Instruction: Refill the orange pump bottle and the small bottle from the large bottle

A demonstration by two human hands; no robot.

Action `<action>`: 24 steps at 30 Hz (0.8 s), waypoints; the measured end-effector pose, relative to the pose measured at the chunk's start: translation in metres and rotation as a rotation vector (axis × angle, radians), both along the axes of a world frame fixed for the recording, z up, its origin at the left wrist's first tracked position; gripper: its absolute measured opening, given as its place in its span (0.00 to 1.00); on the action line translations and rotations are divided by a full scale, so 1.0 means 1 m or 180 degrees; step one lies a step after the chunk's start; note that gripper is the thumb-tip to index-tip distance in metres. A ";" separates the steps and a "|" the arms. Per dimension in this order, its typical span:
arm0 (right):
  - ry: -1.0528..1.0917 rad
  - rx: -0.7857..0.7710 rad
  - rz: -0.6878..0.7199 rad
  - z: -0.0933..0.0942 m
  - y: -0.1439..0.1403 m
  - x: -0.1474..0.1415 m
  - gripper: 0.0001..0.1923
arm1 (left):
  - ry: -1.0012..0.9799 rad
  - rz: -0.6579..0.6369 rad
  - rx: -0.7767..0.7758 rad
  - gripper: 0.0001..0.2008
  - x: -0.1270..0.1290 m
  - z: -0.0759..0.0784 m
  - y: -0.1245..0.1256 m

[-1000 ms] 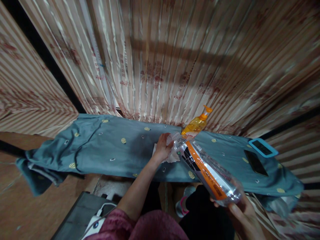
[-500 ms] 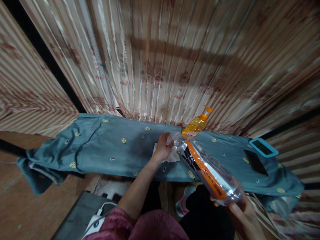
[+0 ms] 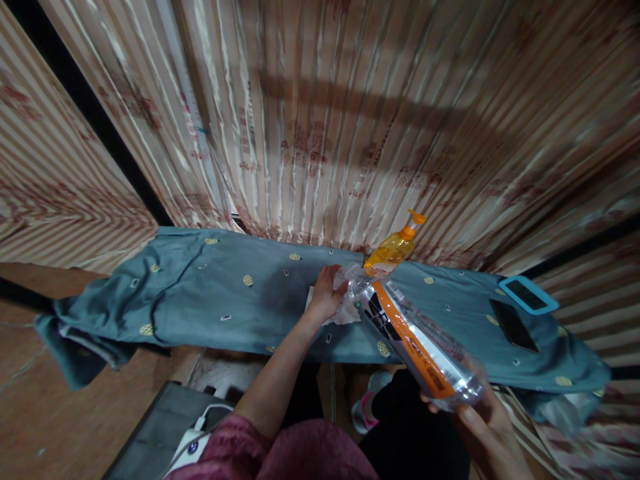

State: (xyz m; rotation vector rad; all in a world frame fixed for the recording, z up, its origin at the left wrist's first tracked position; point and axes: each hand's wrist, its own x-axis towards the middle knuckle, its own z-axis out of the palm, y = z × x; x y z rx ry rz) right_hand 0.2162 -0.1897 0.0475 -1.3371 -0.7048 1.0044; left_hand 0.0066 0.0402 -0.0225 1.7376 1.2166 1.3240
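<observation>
Two hands: left hand (image 3: 325,295) closed round a crumpled-looking clear piece (image 3: 351,273), exact form unclear; right hand (image 3: 483,423) clamped on the base of the bottle (image 3: 415,340).
Change: hands and bottle hold the same pose as half a second ago; the whole view sits a hair differently, the phone (image 3: 514,325) a touch further right.
Bottle: right of centre, tilted, neck toward the middle of the frame beside the clear piece; clear glossy plastic, orange-and-silver label.
Paper: thin, white, wrinkled sheet (image 3: 350,315) below the left hand.
Pump bottle: translucent amber, rounded, behind the neck (image 3: 393,252).
Cloth: soft blue-green fabric, creased at left (image 3: 175,293).
Curtain: pleated, sheeny, across the top (image 3: 300,87).
</observation>
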 end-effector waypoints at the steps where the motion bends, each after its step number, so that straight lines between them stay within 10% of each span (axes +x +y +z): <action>1: -0.0021 0.0000 0.0007 0.000 0.000 0.001 0.42 | 0.0000 -0.0003 -0.0002 0.15 0.000 0.000 0.000; 24: -0.0011 -0.0036 0.0038 -0.003 -0.001 0.001 0.43 | 0.0052 -0.0055 0.0015 0.14 -0.002 0.003 -0.001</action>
